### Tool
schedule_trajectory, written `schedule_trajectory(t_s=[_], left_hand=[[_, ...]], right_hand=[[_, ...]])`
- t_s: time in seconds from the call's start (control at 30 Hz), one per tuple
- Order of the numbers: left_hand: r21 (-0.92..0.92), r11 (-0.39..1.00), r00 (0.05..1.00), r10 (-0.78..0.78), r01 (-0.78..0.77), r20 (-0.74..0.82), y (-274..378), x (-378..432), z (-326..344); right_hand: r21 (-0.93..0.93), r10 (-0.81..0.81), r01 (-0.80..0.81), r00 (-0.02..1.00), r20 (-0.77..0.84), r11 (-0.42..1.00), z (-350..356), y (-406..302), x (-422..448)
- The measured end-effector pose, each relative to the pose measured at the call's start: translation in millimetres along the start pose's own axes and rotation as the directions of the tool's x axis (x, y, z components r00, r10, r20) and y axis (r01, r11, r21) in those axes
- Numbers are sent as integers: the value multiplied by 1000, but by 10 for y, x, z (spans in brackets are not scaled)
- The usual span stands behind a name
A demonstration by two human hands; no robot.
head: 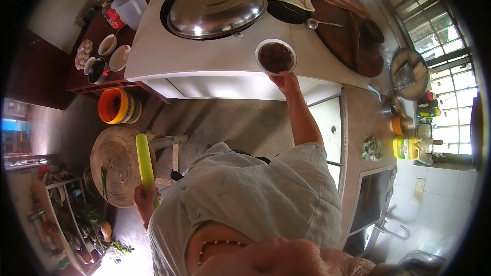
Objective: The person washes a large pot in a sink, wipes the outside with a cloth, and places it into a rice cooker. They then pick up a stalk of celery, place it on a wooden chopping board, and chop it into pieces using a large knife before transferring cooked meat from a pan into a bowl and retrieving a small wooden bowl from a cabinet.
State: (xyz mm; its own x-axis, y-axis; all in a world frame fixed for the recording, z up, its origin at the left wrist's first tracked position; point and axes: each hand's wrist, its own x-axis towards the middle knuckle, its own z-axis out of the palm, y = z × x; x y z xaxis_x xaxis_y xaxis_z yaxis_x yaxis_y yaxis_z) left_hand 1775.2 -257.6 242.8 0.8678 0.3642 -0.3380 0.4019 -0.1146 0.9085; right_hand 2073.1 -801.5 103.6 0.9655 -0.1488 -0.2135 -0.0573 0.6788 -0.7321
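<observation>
My left hand (144, 200) grips a long pale-green vegetable (145, 161), perhaps a peeled gourd, near its lower end. It points upward beside a round wooden chopping block (119, 165), overlapping the block's right edge in view. Some thin green stalks (104, 181) lie on the block. Reaching forward, my right hand (284, 83) has hold of a white bowl (257, 54) by its near rim. Dark brown food (275, 57), not clear in kind, fills much of the bowl. The bowl is at the front edge of the white stove counter (215, 59); whether it rests there I cannot tell.
A large wok with a domed metal lid (218, 5) is set into the counter. A ladle (312, 24) lies near a brown wooden lid (345, 42). An orange bucket (132, 109) stands on the floor. Left are a vegetable rack (73, 214) and a side table with bowls (120, 58).
</observation>
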Motion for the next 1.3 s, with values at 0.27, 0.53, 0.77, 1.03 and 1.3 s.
schedule_trajectory(t_s=[0.27,0.53,0.77,1.03,1.3], left_hand=[[76,997,999,14,-12,-32,69,-179,51],[71,997,998,-15,20,-68,-163,-304,-26],[-50,998,994,-52,48,-99,-197,-281,103],[30,1000,998,-10,8,69,-246,-74,-39],[202,967,919,69,-158,389,-344,63,62]], right_hand=[[45,-47,49,998,-32,998,-60,-44,214],[128,53,-45,997,-60,991,-99,-38,274],[227,96,-89,995,-20,970,-200,-24,413],[-102,212,-231,963,-169,968,-181,249,-319],[-407,168,-516,750,-640,754,-2082,357,-2936]])
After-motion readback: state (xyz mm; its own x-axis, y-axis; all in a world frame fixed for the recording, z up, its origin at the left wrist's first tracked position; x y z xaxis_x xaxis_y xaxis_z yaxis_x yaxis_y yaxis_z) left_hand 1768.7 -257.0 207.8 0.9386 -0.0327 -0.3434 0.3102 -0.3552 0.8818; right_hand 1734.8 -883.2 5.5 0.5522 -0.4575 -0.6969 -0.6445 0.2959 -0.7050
